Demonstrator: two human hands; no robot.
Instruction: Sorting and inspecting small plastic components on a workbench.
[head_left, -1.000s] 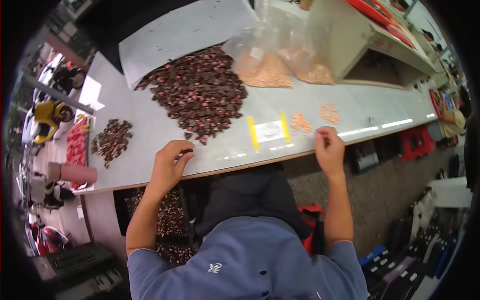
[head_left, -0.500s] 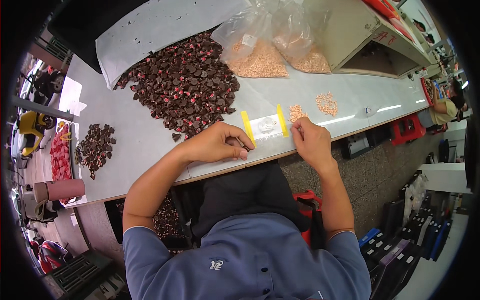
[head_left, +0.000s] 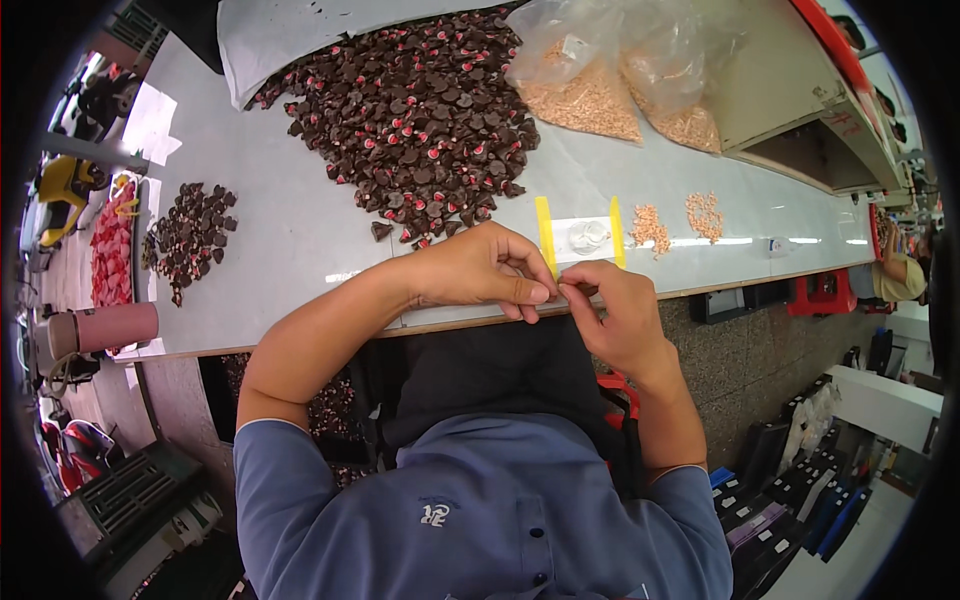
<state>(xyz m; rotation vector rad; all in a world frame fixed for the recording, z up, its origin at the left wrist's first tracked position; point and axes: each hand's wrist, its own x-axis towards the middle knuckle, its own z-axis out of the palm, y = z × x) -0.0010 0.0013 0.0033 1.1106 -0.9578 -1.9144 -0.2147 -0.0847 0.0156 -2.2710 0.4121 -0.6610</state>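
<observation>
My left hand [head_left: 490, 268] is closed above the near edge of the table, thumb and fingers pinched. A small dark piece showed between its fingertips a moment ago; now it is mostly hidden. Against those fingertips rests the closed pinch of my right hand [head_left: 622, 315]; anything in it is too small to make out. Just beyond both hands lies a white sheet [head_left: 568, 233] held down by yellow tape strips [head_left: 545, 232], with a clear, shiny round patch on it. Small tan pieces [head_left: 650, 230] lie in a little pile to its right.
A big heap of dark brown pieces [head_left: 430, 120], some with red and white faces, covers the far middle. Bags of tan pieces [head_left: 580, 100] stand beside a grey-green box [head_left: 790, 90]. A smaller dark pile [head_left: 195, 230] and a pink bottle [head_left: 115, 325] are left.
My right hand has left the tan pile and come down and left to meet my left hand's fingertips. The view has shifted, so the tabletop things sit differently in the picture.
</observation>
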